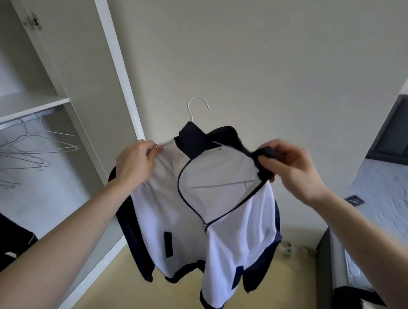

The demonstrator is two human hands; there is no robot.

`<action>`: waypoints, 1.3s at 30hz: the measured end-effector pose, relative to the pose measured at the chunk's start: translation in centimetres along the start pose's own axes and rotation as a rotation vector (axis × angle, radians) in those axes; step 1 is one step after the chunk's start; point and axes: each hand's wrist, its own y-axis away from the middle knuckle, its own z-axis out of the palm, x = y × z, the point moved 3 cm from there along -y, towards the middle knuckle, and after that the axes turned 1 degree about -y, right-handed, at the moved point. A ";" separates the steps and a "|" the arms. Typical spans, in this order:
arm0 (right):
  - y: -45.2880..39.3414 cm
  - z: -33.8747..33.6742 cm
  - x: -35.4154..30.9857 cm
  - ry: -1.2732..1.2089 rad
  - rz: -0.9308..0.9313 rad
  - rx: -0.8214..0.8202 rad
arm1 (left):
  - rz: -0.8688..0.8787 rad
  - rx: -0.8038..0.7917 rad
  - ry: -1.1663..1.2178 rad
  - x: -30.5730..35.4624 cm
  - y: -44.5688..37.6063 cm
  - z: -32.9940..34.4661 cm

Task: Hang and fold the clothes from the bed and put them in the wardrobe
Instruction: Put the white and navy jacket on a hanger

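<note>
A white zip jacket with a dark navy collar, sleeves and hem hangs in the air in front of me, half unzipped. A white wire hanger sits inside it, its hook sticking up above the collar. My left hand pinches the jacket's left shoulder along with the hanger's end. My right hand grips the navy fabric at the right shoulder. The open wardrobe stands to the left, and the bed lies at the right.
Several bare wire hangers hang on the wardrobe rail under a white shelf. A dark garment hangs low at the wardrobe's left. Another dark garment lies on the bed's near corner. Yellowish floor runs below the jacket.
</note>
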 end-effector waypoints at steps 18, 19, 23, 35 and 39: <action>8.8 1.4 12.3 0.382 0.448 0.246 | -0.005 -0.098 0.329 6.1 3.0 -0.3; 9.2 1.7 12.5 0.361 0.460 0.261 | -0.004 -0.109 0.355 6.6 3.2 -0.2; 11.4 1.5 13.7 0.282 0.574 0.316 | 0.022 -0.155 0.484 9.3 3.5 1.0; 18.5 -5.6 17.3 0.096 0.810 0.422 | 0.180 -0.367 0.824 23.1 5.5 5.5; 22.7 -9.9 17.8 0.056 0.872 0.546 | 0.229 -0.472 0.920 29.2 7.3 7.8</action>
